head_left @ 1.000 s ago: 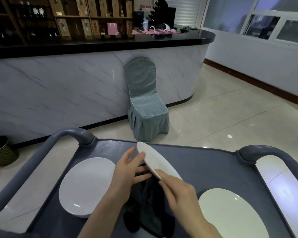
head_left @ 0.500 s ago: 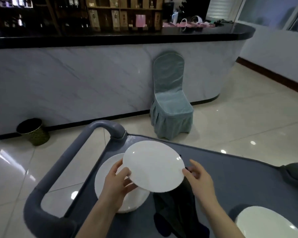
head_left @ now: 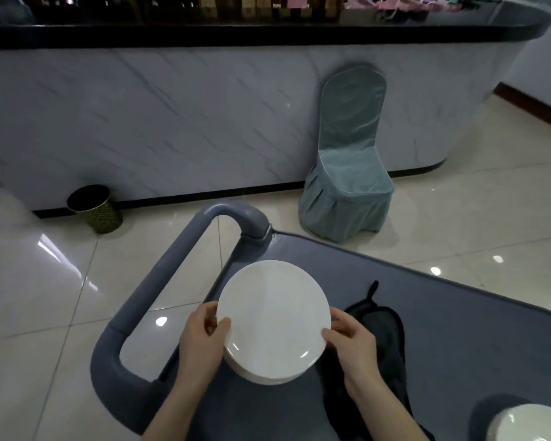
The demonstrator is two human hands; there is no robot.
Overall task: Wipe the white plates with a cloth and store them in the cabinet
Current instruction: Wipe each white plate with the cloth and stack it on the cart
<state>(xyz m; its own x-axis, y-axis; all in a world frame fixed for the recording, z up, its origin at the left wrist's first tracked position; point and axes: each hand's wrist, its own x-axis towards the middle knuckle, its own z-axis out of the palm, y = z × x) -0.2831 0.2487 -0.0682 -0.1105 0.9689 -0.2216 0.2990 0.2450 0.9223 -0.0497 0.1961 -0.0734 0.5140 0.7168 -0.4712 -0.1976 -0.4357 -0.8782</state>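
- Left hand (head_left: pixel 201 342) and right hand (head_left: pixel 353 345) hold the top plate (head_left: pixel 272 313), fingers pinching its rim, over a second plate (head_left: pixel 268 375) on the cart (head_left: pixel 458 313).
- Thin edge grip — a slip could chip both.
- Cloth (head_left: pixel 392 329) lies beside, untouched.

Both hands up front, low centre of view. Left hand (head_left: pixel 200 340) grips left rim of plate (head_left: pixel 272 310): thumb (head_left: pixel 222 323) on top face, fingers curled under the edge, knuckles toward camera. Right hand (head_left: pixel 354 345) grips right rim: thumb (head_left: pixel 329 334) on top face, index finger (head_left: pixel 337 314) lying along the edge, other fingers underneath. Left forearm (head_left: pixel 175 405) and right forearm (head_left: pixel 384 412) bare, rising from bottom edge and converging slightly toward hands. Wrists roughly straight, palms facing each other.
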